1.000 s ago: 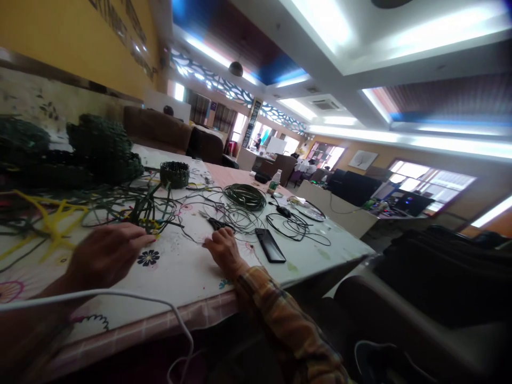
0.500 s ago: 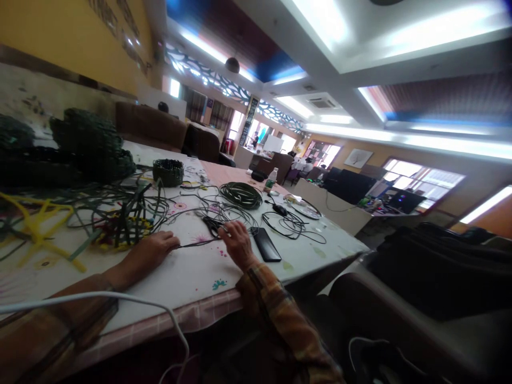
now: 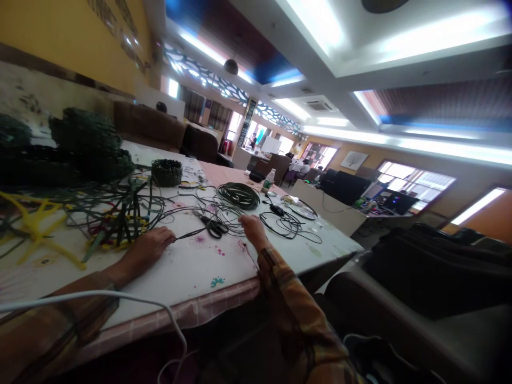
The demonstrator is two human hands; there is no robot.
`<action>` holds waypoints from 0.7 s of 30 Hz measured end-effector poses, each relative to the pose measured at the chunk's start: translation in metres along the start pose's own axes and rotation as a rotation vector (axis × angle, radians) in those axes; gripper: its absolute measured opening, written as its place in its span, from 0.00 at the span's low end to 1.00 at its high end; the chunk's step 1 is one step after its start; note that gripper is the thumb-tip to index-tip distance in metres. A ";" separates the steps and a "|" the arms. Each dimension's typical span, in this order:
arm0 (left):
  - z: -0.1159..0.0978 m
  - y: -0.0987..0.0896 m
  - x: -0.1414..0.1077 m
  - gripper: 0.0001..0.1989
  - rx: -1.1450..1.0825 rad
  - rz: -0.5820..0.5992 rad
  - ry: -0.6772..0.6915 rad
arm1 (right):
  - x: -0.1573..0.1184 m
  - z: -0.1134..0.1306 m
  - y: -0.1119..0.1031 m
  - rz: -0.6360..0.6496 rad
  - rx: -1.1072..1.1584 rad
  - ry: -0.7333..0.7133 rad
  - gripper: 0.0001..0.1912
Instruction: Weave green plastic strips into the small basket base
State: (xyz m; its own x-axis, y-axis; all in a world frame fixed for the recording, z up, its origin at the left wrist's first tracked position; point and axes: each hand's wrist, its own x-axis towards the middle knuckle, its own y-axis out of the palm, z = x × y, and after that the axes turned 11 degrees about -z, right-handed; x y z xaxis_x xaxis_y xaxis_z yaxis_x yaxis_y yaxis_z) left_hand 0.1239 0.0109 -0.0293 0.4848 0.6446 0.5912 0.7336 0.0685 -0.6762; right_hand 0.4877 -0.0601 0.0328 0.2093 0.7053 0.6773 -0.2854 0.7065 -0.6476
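Note:
My left hand (image 3: pixel 157 244) rests on the table with its fingers closed on the end of a dark green strip (image 3: pixel 192 233). That strip runs right, past the black-handled scissors (image 3: pixel 216 226), which lie on the tablecloth. My right hand (image 3: pixel 253 229) is right of the scissors, fingers pinched at a thin dark strand among loose loops. Behind it lies a coil of green strip (image 3: pixel 239 196). Left of my left hand is a partly woven piece with upright green strips (image 3: pixel 128 216) and yellow and red bits near its base.
A round woven green basket (image 3: pixel 167 173) stands farther back. Large dark green bundles (image 3: pixel 86 141) and yellow strips (image 3: pixel 36 226) are at left. A bottle (image 3: pixel 268 180), a black mouse (image 3: pixel 277 209) with cable and a plate (image 3: pixel 303 209) are at right. A white cable crosses the foreground.
My right hand has moved right, away from the scissors, which now show fully on the table. The black flat object beside it is now hidden. My left hand has hardly moved.

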 end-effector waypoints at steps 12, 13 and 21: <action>0.007 0.012 -0.003 0.22 -0.028 -0.032 0.054 | 0.130 0.014 -0.135 -0.958 0.025 0.308 0.19; 0.005 0.011 -0.003 0.20 -0.045 -0.043 0.050 | 0.132 0.019 -0.140 -0.963 0.021 0.303 0.20; 0.000 -0.004 0.008 0.12 -0.193 -0.294 -0.109 | 0.107 0.059 -0.093 -0.303 0.343 0.403 0.14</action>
State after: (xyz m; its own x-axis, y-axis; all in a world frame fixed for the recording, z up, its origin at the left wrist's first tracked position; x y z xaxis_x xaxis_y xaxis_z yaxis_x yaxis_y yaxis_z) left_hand 0.1250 0.0160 -0.0222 0.1937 0.6971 0.6903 0.9154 0.1246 -0.3827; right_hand 0.4819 -0.0544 0.1860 0.6465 0.4894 0.5853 -0.4289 0.8676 -0.2517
